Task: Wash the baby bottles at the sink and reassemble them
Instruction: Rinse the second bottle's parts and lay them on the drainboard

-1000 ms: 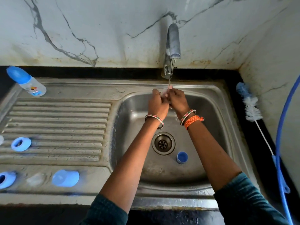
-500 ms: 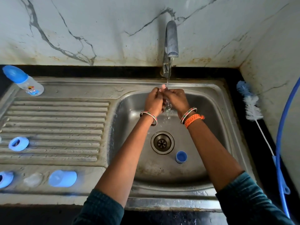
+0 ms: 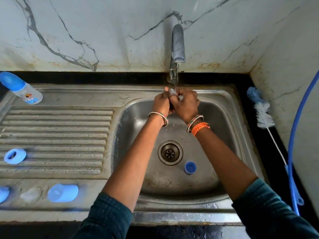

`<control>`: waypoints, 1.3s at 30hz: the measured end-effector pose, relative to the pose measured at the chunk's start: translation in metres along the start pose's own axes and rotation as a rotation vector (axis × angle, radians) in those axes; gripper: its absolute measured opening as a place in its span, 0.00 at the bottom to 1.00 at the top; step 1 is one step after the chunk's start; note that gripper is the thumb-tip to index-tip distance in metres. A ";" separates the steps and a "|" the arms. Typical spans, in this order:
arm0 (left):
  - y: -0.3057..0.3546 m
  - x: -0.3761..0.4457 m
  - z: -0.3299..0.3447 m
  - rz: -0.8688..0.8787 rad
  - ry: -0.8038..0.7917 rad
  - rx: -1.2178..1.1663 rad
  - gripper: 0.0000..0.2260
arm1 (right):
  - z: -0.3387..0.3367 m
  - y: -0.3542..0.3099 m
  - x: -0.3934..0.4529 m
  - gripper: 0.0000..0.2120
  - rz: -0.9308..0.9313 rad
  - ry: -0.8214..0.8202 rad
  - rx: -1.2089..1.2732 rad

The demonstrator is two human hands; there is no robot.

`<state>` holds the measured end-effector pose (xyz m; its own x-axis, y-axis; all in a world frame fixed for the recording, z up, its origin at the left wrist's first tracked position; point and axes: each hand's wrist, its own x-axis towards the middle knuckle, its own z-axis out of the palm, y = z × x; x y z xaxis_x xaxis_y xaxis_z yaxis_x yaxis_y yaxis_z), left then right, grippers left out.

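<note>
From the head camera, both hands meet under the tap (image 3: pixel 177 49) at the far edge of the sink basin (image 3: pixel 224 118). The left hand (image 3: pixel 161 103) and right hand (image 3: pixel 185 105) are pressed close together, fingers curled around a small clear piece (image 3: pixel 172 93), probably a teat, held right in the thin stream so the water runs over it. Exactly how the fingertips grip it is too small to tell.

A small blue cap (image 3: pixel 190 167) lies on the basin floor just right of the drain (image 3: pixel 170 152), likely waiting its turn for a rinse.

On the draining board (image 3: pixel 57 128) to the left, parts are spread well apart, presumably to dry: a blue ring (image 3: pixel 15 156) on the ribs, and along the near edge a blue cover (image 3: pixel 63 192), a clear teat (image 3: pixel 31 194) beside it, and another blue part (image 3: pixel 3 194) cut off by the frame. A capped baby bottle (image 3: pixel 21 88) lies on its side at the far left corner, looking assembled.

A bottle brush (image 3: pixel 260 111) lies on the dark counter right of the sink, within easy reach. A blue hose (image 3: pixel 293 135) curves down the right wall.

Washing seems midway; reassembly of the loose parts is not yet done.
</note>
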<state>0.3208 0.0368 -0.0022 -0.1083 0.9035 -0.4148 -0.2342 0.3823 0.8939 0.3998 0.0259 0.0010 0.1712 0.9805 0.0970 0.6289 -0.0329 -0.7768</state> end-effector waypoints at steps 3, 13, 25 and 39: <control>-0.008 0.002 0.000 0.117 0.117 0.079 0.16 | 0.007 -0.004 -0.001 0.14 0.093 -0.063 0.261; -0.031 -0.018 -0.009 0.752 0.144 0.577 0.08 | 0.004 -0.012 0.007 0.23 0.449 -0.059 0.464; -0.020 0.021 -0.034 -0.248 -0.415 0.036 0.15 | -0.049 0.031 0.013 0.23 -1.059 -0.300 -1.083; -0.050 0.024 -0.018 -0.013 -0.219 -0.362 0.15 | -0.005 -0.018 -0.024 0.15 0.551 -0.317 0.580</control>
<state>0.3127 0.0355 -0.0599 0.0958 0.9337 -0.3451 -0.5626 0.3368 0.7550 0.3883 0.0019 0.0155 0.0640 0.8645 -0.4986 0.0164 -0.5004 -0.8656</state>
